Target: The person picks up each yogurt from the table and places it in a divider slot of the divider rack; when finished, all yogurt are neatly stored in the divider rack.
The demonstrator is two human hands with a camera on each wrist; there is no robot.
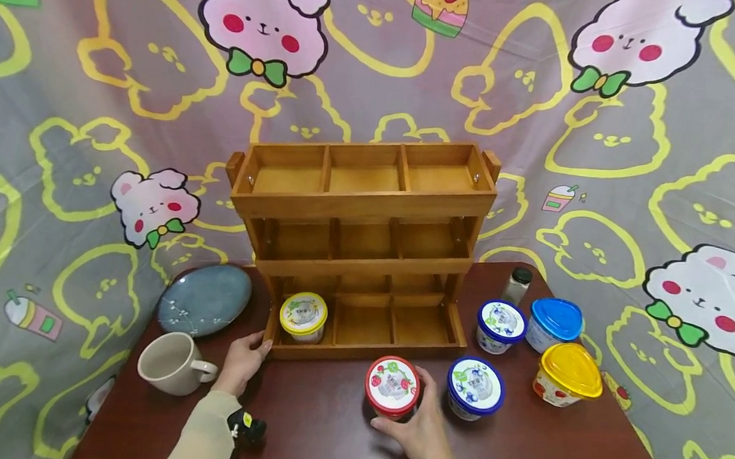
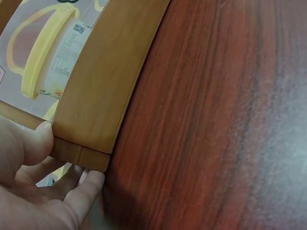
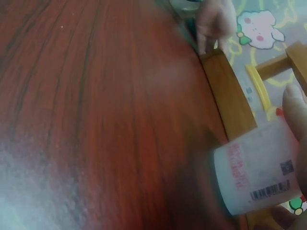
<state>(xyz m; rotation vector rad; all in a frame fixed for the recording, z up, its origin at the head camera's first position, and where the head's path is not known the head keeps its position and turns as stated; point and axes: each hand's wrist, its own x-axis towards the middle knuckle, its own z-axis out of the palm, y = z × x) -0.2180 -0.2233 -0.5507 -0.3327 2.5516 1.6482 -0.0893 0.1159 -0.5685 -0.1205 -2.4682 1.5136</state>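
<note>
In the head view my right hand (image 1: 421, 422) grips a red-lidded tub (image 1: 393, 386) in front of the wooden shelf rack (image 1: 359, 353). Seen from the right wrist, the white side of that tub carries a barcode, and it hangs tilted in that view. My left hand (image 1: 244, 363) pinches the front left corner of the rack's bottom tier; the left wrist view has thumb and fingers around the wooden edge (image 2: 91, 105). A yellow-lidded tub (image 1: 303, 316) sits in the bottom tier's left compartment. Right of my right hand stands a blue-lidded tub (image 1: 475, 388).
At right are another blue-lidded tub (image 1: 501, 327), a plain blue-lidded container (image 1: 554, 321), a yellow-lidded container (image 1: 568, 375) and a dark-capped jar (image 1: 517, 286). A mug (image 1: 169, 363) and a blue plate (image 1: 205, 301) stand left of the rack. Patterned curtain surrounds the table.
</note>
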